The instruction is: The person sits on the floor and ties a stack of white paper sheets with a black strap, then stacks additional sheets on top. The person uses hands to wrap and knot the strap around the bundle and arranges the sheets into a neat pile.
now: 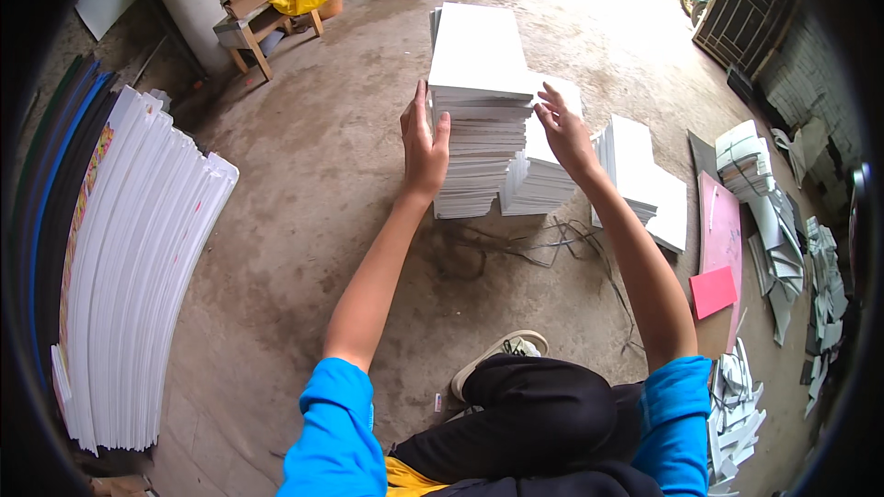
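Observation:
A tall stack of white rectangular sheets [481,46] stands on the floor in front of me, its layered edges facing me. My left hand [426,145] lies along the stack's left side near the top, fingers stretched out and thumb at the front edge. My right hand [564,132] is at the stack's right side, fingers apart, close to its upper right corner; whether it touches cannot be made out. Neither hand grips anything. Directly behind my right hand, a lower pile of white sheets [537,186] stands beside the tall stack.
More white sheet stacks [628,156] stand to the right, with dark straps [543,253] on the floor before them. Pink boards [721,221] and white offcuts [737,414] lie farther right. Upright white sheets [138,285] line the left. A small wooden table [267,32] stands at the back.

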Available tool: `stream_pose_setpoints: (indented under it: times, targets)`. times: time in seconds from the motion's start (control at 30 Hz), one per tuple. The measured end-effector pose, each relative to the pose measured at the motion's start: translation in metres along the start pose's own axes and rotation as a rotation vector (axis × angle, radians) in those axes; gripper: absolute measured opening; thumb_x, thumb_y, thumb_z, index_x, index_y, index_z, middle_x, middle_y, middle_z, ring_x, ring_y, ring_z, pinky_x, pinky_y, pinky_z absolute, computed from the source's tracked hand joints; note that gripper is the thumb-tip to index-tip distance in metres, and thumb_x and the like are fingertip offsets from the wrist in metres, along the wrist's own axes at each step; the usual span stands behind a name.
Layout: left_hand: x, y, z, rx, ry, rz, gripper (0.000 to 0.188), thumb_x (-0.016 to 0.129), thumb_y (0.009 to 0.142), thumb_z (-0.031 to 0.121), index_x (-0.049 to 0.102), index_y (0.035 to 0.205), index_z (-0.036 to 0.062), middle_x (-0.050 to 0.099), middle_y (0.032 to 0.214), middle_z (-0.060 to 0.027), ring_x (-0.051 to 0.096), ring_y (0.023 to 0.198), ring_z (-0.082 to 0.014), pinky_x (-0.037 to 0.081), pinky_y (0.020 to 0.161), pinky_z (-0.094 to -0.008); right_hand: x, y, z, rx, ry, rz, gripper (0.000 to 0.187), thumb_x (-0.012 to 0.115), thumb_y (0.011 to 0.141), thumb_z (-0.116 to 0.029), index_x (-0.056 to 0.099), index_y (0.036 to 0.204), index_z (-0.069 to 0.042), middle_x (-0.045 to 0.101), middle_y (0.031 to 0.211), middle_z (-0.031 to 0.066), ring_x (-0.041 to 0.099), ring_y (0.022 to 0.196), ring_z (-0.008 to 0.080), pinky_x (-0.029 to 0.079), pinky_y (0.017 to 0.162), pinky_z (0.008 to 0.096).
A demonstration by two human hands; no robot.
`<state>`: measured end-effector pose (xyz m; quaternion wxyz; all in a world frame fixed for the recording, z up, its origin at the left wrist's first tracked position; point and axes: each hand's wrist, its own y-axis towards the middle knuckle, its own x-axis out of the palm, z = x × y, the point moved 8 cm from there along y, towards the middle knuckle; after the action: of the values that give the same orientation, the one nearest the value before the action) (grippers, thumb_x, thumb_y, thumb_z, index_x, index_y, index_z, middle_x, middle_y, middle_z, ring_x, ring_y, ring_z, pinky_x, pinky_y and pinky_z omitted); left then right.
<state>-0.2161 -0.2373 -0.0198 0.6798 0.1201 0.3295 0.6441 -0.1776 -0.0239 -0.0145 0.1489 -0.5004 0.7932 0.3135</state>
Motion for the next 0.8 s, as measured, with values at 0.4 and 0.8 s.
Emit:
stream_pose_setpoints:
  times: [0.4,0.8]
  targets:
    - [0.015,0.017,-0.001,-0.121,-0.248,0.021,0.044,0.036,0.09,0.013,0.026,0.131,0.0017,0.034,0.129,-0.0183,0.034,0.121,-0.0266,0.029,0.1,-0.0369,-0.007,0.023,-0.004,0.081,0.033,0.148,0.034,0.05,0.087,-0.021,0.051,0.118,-0.009,0.061,0.102,0.0159,0.057,0.1,0.0276,0.043,0.087,0.0349]
    - [0.005,0.009,-0.008,-0.194,-0.299,0.064,0.04,0.034,0.091,0.013,0.029,0.13,0.0068,0.041,0.128,-0.0161,0.039,0.119,-0.0227,0.03,0.099,-0.0313,0.006,0.02,0.002,0.171,0.078,0.027,0.045,0.047,0.088,-0.031,0.041,0.125,-0.005,0.059,0.105,0.0177,0.055,0.102,0.0278,0.042,0.087,0.0341]
